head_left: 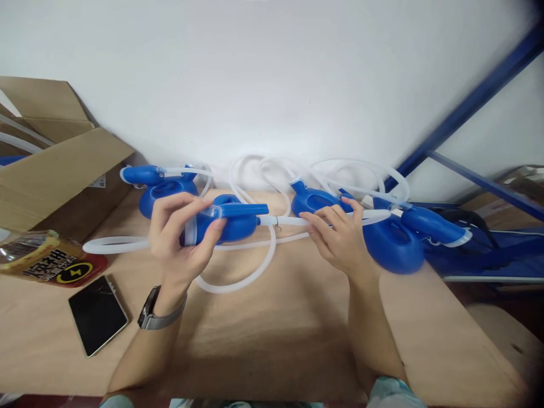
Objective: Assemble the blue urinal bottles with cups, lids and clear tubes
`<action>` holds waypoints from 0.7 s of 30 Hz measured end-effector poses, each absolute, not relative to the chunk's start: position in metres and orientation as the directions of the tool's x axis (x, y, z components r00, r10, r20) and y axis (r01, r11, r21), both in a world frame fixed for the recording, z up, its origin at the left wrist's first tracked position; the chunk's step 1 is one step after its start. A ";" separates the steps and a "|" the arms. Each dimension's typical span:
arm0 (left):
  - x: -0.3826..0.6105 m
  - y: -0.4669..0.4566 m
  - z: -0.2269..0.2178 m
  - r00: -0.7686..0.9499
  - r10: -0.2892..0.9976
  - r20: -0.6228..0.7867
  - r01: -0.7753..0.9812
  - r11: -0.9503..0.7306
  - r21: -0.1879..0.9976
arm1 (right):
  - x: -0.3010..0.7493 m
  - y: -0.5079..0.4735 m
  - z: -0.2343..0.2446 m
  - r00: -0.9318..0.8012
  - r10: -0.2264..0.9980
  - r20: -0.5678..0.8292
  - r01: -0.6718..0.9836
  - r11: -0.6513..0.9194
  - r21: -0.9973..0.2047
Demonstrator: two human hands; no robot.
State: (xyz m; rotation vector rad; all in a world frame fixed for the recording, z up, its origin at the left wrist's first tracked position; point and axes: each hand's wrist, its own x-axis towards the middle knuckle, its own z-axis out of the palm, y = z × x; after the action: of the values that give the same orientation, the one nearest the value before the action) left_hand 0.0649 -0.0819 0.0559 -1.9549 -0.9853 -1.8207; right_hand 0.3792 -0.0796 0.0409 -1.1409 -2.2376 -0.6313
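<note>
Noted on bottle (96, 263), just beyond phone (97, 314): large dark Chinese characters (49, 266), including 神, plus lightning-bolt sign (75, 273) in yellow ring. Could not make out smaller characters beneath. Farther beyond phone, on carton (63, 164), saw pale sticker (100, 181) with illegible print.

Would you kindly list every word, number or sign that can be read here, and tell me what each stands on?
"神": second of two large characters on the drink bottle; the first is too distorted to read surely.
Lightning-bolt sign in a yellow ring: on the same bottle.
Smaller print under the large characters: too blurred to read.
Small label on the cardboard box: too small to read.
No readable numbers.
</note>
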 end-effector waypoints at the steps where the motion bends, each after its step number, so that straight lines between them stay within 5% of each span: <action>1: 0.067 -0.082 0.055 -0.014 0.276 0.961 0.651 -0.728 0.218 | 0.377 -0.081 0.041 -0.510 0.569 0.645 0.828 0.528 0.189; 7: 0.077 -0.083 0.049 0.028 0.346 0.938 0.649 -0.720 0.246 | 0.367 -0.088 0.037 -0.579 0.650 0.493 0.811 0.520 0.267; 11: 0.077 -0.082 0.045 -0.065 0.436 0.898 0.647 -0.666 0.370 | 0.362 -0.090 0.036 -0.618 0.660 0.427 0.784 0.557 0.274; 14: 0.077 -0.080 0.044 -0.134 0.473 0.871 0.590 -0.667 0.454 | 0.356 -0.091 0.032 -0.595 0.668 0.448 0.800 0.546 0.249; 21: 0.071 -0.065 0.041 -0.171 0.408 0.897 0.406 -0.800 0.441 | 0.348 -0.092 0.030 -0.640 0.504 0.581 0.719 0.659 0.221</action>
State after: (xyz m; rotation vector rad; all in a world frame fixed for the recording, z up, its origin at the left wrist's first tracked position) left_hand 0.0712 -0.0651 0.0413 -2.0237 -0.9934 -2.1900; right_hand 0.3482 -0.0923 0.0295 -0.9518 -2.3990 -0.6067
